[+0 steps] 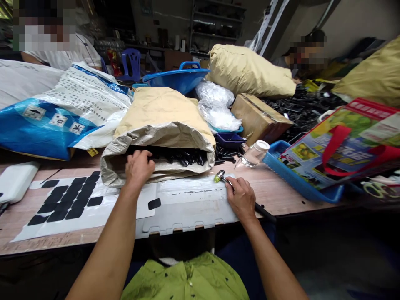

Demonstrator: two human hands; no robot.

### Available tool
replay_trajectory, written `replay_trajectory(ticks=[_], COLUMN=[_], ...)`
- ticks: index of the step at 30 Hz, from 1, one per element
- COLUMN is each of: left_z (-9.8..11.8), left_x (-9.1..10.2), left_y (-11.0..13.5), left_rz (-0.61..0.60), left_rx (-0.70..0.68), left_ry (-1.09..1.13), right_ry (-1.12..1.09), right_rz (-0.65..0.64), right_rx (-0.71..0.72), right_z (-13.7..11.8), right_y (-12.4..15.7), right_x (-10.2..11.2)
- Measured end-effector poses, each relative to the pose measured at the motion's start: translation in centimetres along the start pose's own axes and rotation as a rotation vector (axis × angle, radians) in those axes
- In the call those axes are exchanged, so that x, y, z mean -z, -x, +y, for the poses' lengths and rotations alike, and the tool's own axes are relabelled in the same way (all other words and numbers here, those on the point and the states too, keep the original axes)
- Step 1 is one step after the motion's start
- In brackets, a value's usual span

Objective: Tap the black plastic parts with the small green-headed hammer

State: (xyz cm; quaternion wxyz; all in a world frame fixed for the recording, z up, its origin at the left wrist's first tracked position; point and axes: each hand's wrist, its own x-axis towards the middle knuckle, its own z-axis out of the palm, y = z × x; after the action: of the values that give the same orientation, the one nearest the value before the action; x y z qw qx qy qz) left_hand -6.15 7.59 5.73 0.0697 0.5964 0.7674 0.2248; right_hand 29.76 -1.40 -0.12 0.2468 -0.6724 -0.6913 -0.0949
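Observation:
My left hand (139,166) reaches into the mouth of a tan woven sack (168,106) lying on the bench. Its fingers bend down at the dark opening, and the fingertips are hidden, so a grip cannot be made out. Inside the sack lie several glossy black parts (187,157). My right hand (241,198) is closed around a small hammer (220,175) with a metal head and a yellow-green face. Its black handle sticks out behind the hand. Below the sack, a grey-white board (190,212) lies flat, with one black rounded pad (154,203) on the paper beside it.
At left is a sheet of black pads (71,196) near a white box (18,181). An upturned clear cup (254,153), a blue basket (300,179) with a colourful bag (343,141), and a carton (261,116) stand right. Two people sit across the bench.

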Motion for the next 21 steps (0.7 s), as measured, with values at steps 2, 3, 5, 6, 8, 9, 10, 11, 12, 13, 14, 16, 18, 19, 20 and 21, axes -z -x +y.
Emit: replay_trajectory(ticks=[2,3,5,6,8,9,10,11,12,13,14,16,18,19,20,21], left_z=[-1.0,-1.3,-1.6,-1.7,-1.8,-1.8,-1.8,-1.7,-1.6,-1.3,-0.9,0.4,2.1,3.0,3.8,4.4], left_x=[-0.8,-1.2,-2.0,-2.2,-2.3,-2.2,-2.0,-1.8,-1.5,-1.1,-0.8,-0.3,-0.1,-0.3,-0.5,-0.9], left_y=[-2.2,-2.8,-3.3,-3.4,-3.6,-3.6,-3.6,-3.5,-3.3,-2.8,-2.0,0.3,3.4,4.9,6.4,7.8], left_rz=[-0.047,-0.076,-0.105,-0.107,-0.103,-0.101,-0.099,-0.095,-0.076,-0.036,0.023,0.141,0.13,0.05,-0.058,-0.159], left_rx=[0.2,0.276,0.365,0.385,0.405,0.414,0.42,0.423,0.422,0.406,0.366,0.198,-0.076,-0.23,-0.375,-0.477], left_ry=[-0.011,-0.003,0.008,0.005,-0.012,-0.021,-0.028,-0.029,-0.023,-0.008,0.02,0.109,0.21,0.249,0.279,0.305], right_ry=[-0.004,-0.005,-0.007,-0.008,-0.01,-0.011,-0.012,-0.012,-0.011,-0.009,-0.007,-0.003,0.002,0.004,0.005,0.005], right_rz=[0.0,0.001,0.003,0.002,0.002,0.001,-0.001,-0.003,-0.006,-0.011,-0.014,-0.017,-0.018,-0.019,-0.02,-0.021], right_rx=[-0.004,-0.008,-0.013,-0.012,-0.01,-0.01,-0.011,-0.013,-0.016,-0.017,-0.019,-0.019,-0.019,-0.02,-0.02,-0.021], right_z=[0.0,0.0,0.0,-0.1,-0.1,-0.1,-0.1,-0.1,-0.1,-0.2,-0.2,-0.2,-0.2,-0.2,-0.2,-0.2], right_y=[0.0,0.0,0.0,0.0,0.0,0.0,0.0,-0.1,-0.1,-0.1,-0.1,-0.1,-0.1,0.0,0.0,0.0], right_x=[0.0,0.1,0.1,0.1,0.2,0.2,0.2,0.2,0.2,0.2,0.2,0.2,0.2,0.1,0.1,0.1])
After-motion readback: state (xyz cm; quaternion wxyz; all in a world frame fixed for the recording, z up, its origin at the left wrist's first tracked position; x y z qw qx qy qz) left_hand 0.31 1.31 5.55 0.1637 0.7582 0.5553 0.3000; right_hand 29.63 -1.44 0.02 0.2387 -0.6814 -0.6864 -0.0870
